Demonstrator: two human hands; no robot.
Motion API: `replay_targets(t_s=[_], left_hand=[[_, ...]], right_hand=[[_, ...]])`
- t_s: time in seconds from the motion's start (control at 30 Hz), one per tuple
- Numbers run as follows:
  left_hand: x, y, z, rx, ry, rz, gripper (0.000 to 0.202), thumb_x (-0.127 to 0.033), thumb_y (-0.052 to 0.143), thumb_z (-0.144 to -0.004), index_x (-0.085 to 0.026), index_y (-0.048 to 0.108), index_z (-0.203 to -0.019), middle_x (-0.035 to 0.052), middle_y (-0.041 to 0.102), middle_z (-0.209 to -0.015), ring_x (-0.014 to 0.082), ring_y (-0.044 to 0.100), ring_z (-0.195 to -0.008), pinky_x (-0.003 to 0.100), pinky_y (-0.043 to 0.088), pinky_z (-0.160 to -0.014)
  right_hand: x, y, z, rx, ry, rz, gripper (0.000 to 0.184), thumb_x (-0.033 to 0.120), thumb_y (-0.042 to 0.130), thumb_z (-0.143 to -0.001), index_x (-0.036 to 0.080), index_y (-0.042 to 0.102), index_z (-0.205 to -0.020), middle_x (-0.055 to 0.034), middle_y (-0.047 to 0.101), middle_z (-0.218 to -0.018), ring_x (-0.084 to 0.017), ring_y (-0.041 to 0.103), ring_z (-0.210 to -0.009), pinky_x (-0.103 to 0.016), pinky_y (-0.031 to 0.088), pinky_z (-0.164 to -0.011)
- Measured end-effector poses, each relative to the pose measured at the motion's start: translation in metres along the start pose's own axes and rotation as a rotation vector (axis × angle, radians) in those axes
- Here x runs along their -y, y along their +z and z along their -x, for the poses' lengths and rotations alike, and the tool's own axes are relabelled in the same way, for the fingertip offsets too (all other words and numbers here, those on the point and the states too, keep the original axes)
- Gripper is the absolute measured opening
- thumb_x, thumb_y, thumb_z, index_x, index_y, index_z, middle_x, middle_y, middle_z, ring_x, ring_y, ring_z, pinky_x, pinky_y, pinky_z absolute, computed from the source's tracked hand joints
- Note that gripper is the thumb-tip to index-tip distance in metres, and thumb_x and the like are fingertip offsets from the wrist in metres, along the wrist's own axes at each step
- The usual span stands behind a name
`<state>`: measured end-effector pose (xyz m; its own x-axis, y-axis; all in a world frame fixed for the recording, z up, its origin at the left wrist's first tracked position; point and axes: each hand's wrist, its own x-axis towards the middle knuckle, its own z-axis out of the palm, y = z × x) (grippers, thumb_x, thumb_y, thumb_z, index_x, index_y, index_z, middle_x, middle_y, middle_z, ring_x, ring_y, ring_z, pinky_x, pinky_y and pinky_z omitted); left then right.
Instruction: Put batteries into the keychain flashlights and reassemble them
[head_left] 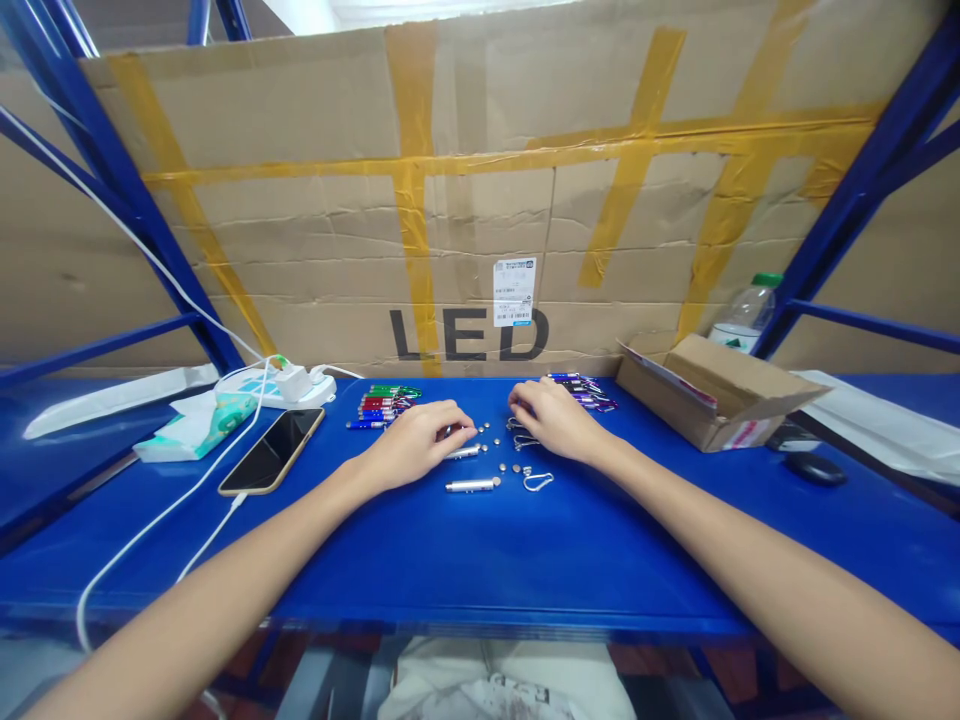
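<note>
My left hand (424, 440) is over the middle of the table, fingers curled together beside a silver penlight-like tube (463, 453); what they hold, if anything, is hidden. Nearer me lies a second silver tube (470, 486) with a small round disc (496, 482) at its end. Several such discs are scattered between my hands. My right hand (555, 418) is bent down with closed fingertips by a few silver carabiner clips (525, 440), its grip hidden. Another carabiner clip (538, 481) lies closer to me.
Rows of green, red and blue tubes (382, 405) and purple ones (596, 398) lie behind my hands. To the left are a phone (274, 452), white cables, a tissue pack (196, 428) and a power strip (259, 385). An open cardboard box (705, 395), black mouse (816, 468) and bottle (746, 315) stand right.
</note>
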<state>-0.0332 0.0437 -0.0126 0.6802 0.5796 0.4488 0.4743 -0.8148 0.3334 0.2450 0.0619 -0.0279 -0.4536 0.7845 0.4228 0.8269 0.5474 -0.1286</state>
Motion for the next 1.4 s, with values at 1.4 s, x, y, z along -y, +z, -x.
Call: replay_targets(t_s=[1.4], left_hand=[[-0.023, -0.003, 0.001, 0.239, -0.053, 0.166, 0.028, -0.048, 0.072, -0.1, -0.021, 0.078, -0.095, 0.0015, 0.073, -0.083, 0.0162, 0.064, -0.071, 0.028, 0.046, -0.067]], right_hand=[[0.005, -0.007, 0.0, 0.051, 0.009, 0.006, 0.021, 0.02, 0.054, -0.109, 0.019, 0.07, -0.095, -0.0096, 0.078, -0.1, -0.026, 0.067, -0.095, -0.035, 0.042, -0.086]])
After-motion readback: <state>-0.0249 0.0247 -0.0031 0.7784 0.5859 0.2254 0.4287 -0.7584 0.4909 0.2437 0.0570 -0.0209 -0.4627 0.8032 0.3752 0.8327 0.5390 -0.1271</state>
